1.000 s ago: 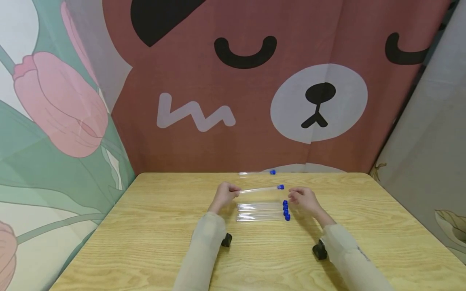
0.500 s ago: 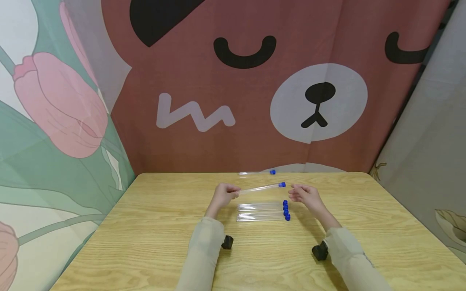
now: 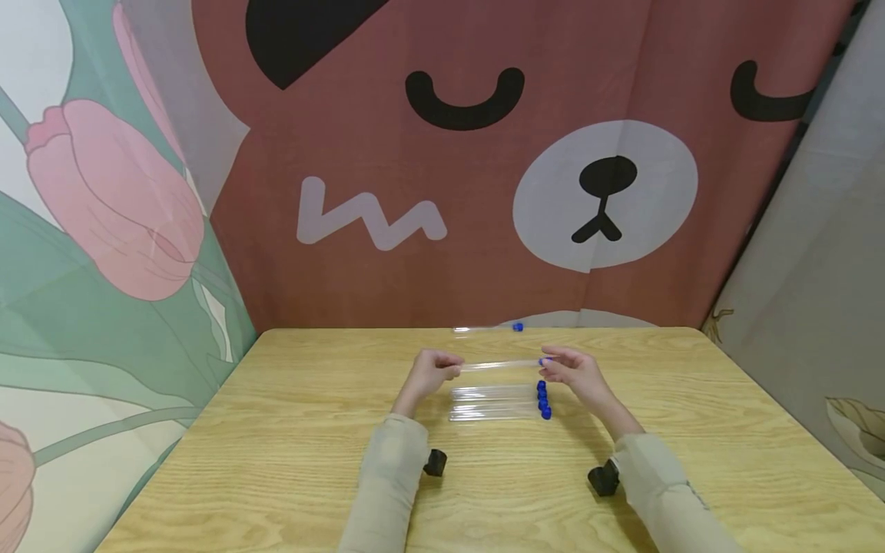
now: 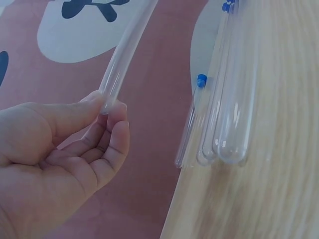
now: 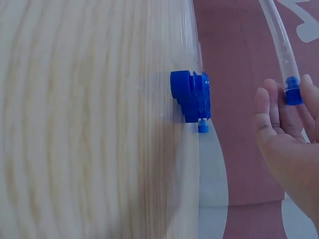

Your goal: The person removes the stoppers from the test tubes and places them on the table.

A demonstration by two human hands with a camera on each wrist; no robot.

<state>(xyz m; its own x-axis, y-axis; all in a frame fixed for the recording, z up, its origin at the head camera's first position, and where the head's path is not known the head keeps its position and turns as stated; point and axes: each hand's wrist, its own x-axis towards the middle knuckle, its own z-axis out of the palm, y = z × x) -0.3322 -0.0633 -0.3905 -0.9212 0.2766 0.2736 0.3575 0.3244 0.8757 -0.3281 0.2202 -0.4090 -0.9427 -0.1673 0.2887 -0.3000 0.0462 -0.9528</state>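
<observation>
My left hand (image 3: 430,373) pinches the rounded end of a clear test tube (image 3: 501,365) between thumb and fingertips, holding it nearly level above the table. In the left wrist view, that tube (image 4: 122,62) slants up out of the hand (image 4: 65,149). At the other end, my right hand (image 3: 577,376) has its thumb and fingers around the tube's blue cap (image 5: 293,94); how firmly they press is hard to tell. Just nearer than the held tube, several capped test tubes (image 3: 494,403) lie side by side, blue caps (image 3: 543,403) to the right.
Another capped test tube (image 3: 484,329) lies at the table's far edge. The wooden table (image 3: 276,461) ends at a curtain (image 3: 373,284) with a bear print. Black wrist devices (image 3: 604,478) sit below the sleeves.
The held tube has levelled from an upward tilt and shifted slightly right. My right hand has moved from beside the cap to around it. The row of tubes stays put.
</observation>
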